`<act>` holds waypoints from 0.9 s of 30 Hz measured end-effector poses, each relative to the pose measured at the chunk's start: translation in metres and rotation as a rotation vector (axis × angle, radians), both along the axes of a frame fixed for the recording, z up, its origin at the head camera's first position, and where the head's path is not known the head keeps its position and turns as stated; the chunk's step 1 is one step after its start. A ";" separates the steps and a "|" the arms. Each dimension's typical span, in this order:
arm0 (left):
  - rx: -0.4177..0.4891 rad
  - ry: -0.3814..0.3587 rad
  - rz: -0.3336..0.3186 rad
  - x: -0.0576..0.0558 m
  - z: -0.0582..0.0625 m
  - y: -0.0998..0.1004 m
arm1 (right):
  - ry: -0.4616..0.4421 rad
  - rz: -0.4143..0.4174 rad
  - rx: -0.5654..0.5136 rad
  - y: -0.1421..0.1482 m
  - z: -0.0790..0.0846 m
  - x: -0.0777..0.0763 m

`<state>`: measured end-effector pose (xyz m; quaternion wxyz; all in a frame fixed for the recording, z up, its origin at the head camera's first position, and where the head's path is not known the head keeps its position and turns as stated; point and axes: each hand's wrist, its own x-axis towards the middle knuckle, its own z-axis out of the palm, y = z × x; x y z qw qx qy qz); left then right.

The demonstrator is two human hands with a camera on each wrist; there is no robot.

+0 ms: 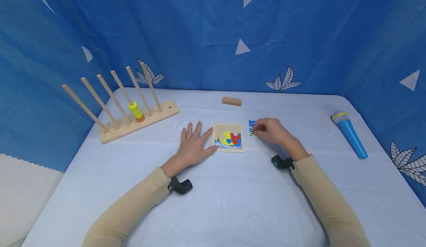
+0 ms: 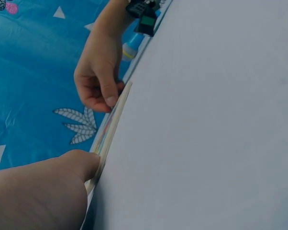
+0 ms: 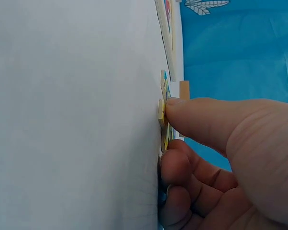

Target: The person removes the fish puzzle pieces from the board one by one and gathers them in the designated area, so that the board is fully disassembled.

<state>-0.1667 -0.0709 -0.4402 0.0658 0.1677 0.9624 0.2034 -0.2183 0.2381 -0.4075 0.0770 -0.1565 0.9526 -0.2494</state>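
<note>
A square wooden puzzle tray (image 1: 227, 150) lies mid-table, with a colourful picture partly filled in along its lower right. My left hand (image 1: 193, 147) lies spread at the tray's left side, its thumb and index fingertip at the frame. The left wrist view shows that thumb (image 2: 90, 163) against the tray's edge. Just right of the tray, my right hand (image 1: 272, 130) is over a few blue and yellow puzzle pieces (image 1: 251, 132). Its thumb and curled fingers pinch one puzzle piece (image 3: 161, 114) low at the tabletop, partly hidden by the thumb.
At the left stands a wooden peg rack (image 1: 139, 123) with yellow and orange rings (image 1: 135, 111) on one peg. A small wooden block (image 1: 232, 101) lies behind the tray. Toward the right edge is a blue toy microphone (image 1: 351, 134). A blue curtain (image 1: 199, 36) hangs behind the white table.
</note>
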 end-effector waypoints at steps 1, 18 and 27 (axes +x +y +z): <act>0.000 0.000 0.000 0.000 0.000 0.000 | 0.002 0.000 0.000 0.000 -0.001 0.000; 0.002 -0.008 0.001 0.001 0.002 0.000 | 0.008 -0.055 -0.009 -0.001 -0.003 -0.002; 0.007 -0.006 0.010 0.002 0.005 0.001 | -0.011 -0.044 -0.008 0.001 0.002 -0.004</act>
